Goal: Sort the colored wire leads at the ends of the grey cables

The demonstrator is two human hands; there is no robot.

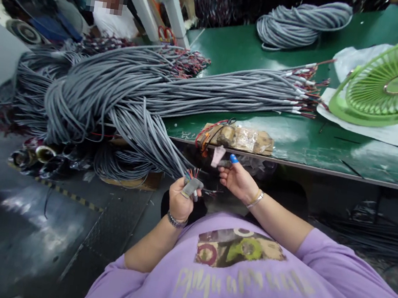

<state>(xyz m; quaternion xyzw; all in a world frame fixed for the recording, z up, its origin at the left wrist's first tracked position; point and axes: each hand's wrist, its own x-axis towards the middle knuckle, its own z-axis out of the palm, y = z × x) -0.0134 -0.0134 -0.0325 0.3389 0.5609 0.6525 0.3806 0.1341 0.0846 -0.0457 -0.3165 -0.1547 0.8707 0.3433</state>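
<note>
My left hand (181, 201) is closed around the end of a grey multi-core cable (181, 169), whose thin coloured wires (192, 172) stick out above the fingers. A grey cover (192, 187) wraps a digit of this hand. Off to the right, my right hand (239, 180) is raised just in front of the bench edge, with blue wrapping (233, 159) on the thumb tip. Its fingers are curled in, next to a pale pink piece (217, 156); whether that is a finger cover or something held, I cannot make out.
Grey cables (127, 80) lie in a large bundle across the green bench (231, 50). A tape-wrapped wooden block (254, 141) sits at its front edge. Beyond are a cable coil (301, 25) and a green fan (397, 83). A person (114, 16) is at the back left.
</note>
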